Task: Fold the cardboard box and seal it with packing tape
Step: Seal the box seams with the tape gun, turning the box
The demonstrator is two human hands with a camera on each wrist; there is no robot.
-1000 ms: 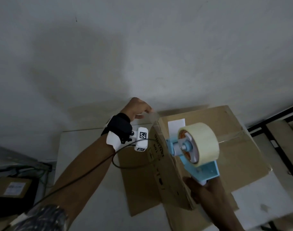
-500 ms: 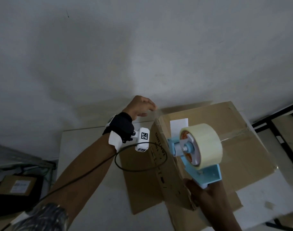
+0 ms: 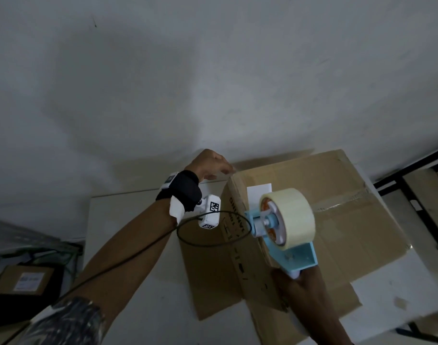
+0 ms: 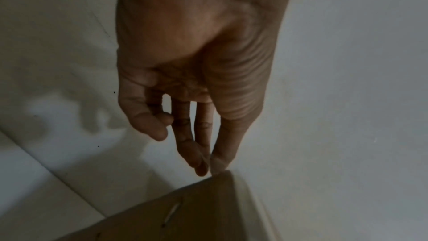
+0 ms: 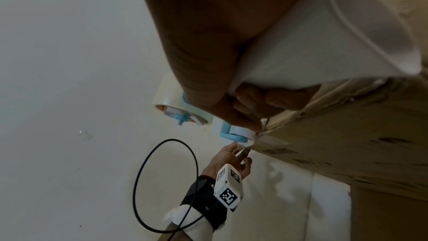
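The brown cardboard box stands on a white table, clear tape running across its top next to a white label. My left hand hovers at the box's far left top corner. There its thumb and fingertips pinch the free end of the clear tape just above that corner of the box. My right hand grips the handle of a light-blue tape dispenser, whose cream roll rises over the box's near left edge. The right wrist view shows the dispenser's roller at the box edge.
A flat cardboard sheet lies on the table under the box. A black cable loop hangs from my left wrist. The wall rises close behind. A black bin with a labelled carton sits at lower left, and a black metal frame stands at right.
Almost nothing: both hands keep their grips at the box's left edge, and only the view shifts slightly.
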